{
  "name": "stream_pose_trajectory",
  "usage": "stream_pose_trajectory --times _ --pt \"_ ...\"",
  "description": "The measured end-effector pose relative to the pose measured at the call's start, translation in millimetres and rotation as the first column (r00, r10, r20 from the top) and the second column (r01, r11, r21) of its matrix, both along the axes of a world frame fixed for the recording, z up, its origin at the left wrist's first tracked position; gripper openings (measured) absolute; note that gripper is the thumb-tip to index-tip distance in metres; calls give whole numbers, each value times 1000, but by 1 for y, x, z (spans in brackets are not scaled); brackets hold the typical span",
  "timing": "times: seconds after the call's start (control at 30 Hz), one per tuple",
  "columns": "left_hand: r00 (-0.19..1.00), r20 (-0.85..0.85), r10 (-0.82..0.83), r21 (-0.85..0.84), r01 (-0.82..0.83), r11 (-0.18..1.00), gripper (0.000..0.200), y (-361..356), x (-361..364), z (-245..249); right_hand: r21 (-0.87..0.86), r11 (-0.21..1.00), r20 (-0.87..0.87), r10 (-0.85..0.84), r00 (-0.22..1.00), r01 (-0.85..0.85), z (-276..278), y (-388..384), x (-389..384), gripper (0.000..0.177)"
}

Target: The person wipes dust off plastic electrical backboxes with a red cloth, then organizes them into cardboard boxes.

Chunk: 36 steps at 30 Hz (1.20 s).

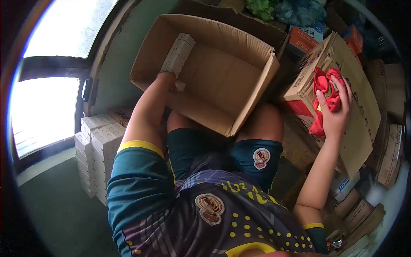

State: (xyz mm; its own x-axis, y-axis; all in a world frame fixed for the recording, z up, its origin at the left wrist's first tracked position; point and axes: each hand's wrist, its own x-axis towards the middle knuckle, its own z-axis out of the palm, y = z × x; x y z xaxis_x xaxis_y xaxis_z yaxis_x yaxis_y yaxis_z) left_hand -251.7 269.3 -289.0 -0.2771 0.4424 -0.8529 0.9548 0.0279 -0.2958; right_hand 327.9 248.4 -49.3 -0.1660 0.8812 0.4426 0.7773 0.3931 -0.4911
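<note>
Inside an open cardboard box [222, 73], my left hand [168, 79] is bent at the near end of a row of small white boxes [177, 52] along the left wall. Its fingers are mostly hidden, and a white corner of a small box [180, 87] shows beside them, seemingly in their grip. My right hand [338, 103] has its fingers curled over a bunched red cloth [319, 124] with bits of green and yellow. That cloth lies against a closed carton [359, 111] on the right. The open box leans over my knees.
More white boxes [105, 139] are stacked at the left, below a bright window [47, 107]. Cartons [389, 145] crowd the right side. Behind the open box are an orange-red box [303, 39], blue plastic bags [299, 13] and a green bundle [260, 8].
</note>
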Motion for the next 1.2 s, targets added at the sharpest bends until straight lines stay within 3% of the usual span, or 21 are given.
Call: stream_pose_trajectory --times 0.1,0.13,0.17,0.23,0.33,0.43,0.5,0.53,0.57,0.63,0.67,0.7,0.77,0.83,0.87,0.9,0.97,1.03,1.07,1.17,1.2 --pt "994 -62 -94 -31 92 995 92 -8 -14 -50 21 1000 15 -17 1000 16 -3 -3 2 49" --pt "991 -58 -117 10 118 993 91 -7 -10 -45 28 999 4 -15 1000 15 -4 -3 2 49" --pt "988 -56 -141 51 144 988 89 -6 -6 -40 43 999 -7 -13 1000 14 -5 -3 2 49" --pt "985 -27 -172 187 174 967 83 -18 44 30 42 999 -11 -25 1000 26 -7 -3 3 50" --pt "971 140 -196 11 197 980 73 -20 68 47 76 996 -5 -39 999 39 -8 -6 2 51" --pt "938 196 -286 27 286 958 66 -25 76 45 81 996 -25 -38 999 40 -7 -8 4 55" --pt "920 154 -360 34 359 933 64 -26 90 60 144 989 -51 25 998 -18 -10 -9 7 73" --pt "906 122 -404 28 404 914 63 -27 104 69 214 977 113 -10 994 -14 -4 -11 9 82" --pt "911 119 -396 74 390 918 61 -29 113 76 203 978 88 19 996 -36 -12 -8 16 84" --pt "903 130 -410 159 389 907 56 -33 119 85 187 979 137 -107 985 81 -13 -10 16 86" --pt "831 163 -533 196 502 843 53 -34 124 85 186 982 -13 -28 1000 30 -26 -3 23 84" --pt "736 189 -650 235 608 758 51 -30 128 85 150 978 59 -156 986 146 -21 -8 21 83" --pt "651 257 -714 269 661 700 46 -18 127 82 196 961 125 -224 967 197 -34 1 24 84" --pt "858 327 -397 286 311 906 52 -28 135 100 54 971 -7 -231 973 232 -33 -1 16 79" --pt "854 358 -379 307 275 911 55 -30 135 105 -9 979 -111 -202 973 203 -29 -1 14 77" --pt "850 394 -349 323 228 919 58 -34 132 110 -109 958 47 -262 964 266 7 -22 7 74" --pt "822 451 -348 425 146 894 65 -56 131 136 30 956 8 -291 957 290 -5 -18 0 70" --pt "773 483 -411 585 65 809 72 -93 137 172 -25 964 -31 -266 964 265 0 -21 -4 67" --pt "740 427 -519 671 126 731 70 -97 125 168 -49 967 -53 -251 967 248 1 -21 -7 65" --pt "759 424 -494 701 71 710 54 -115 136 192 106 932 50 -352 935 346 -59 15 -4 83" --pt "734 449 -509 744 8 668 43 -118 136 193 126 943 22 -313 949 308 -59 15 -3 81"
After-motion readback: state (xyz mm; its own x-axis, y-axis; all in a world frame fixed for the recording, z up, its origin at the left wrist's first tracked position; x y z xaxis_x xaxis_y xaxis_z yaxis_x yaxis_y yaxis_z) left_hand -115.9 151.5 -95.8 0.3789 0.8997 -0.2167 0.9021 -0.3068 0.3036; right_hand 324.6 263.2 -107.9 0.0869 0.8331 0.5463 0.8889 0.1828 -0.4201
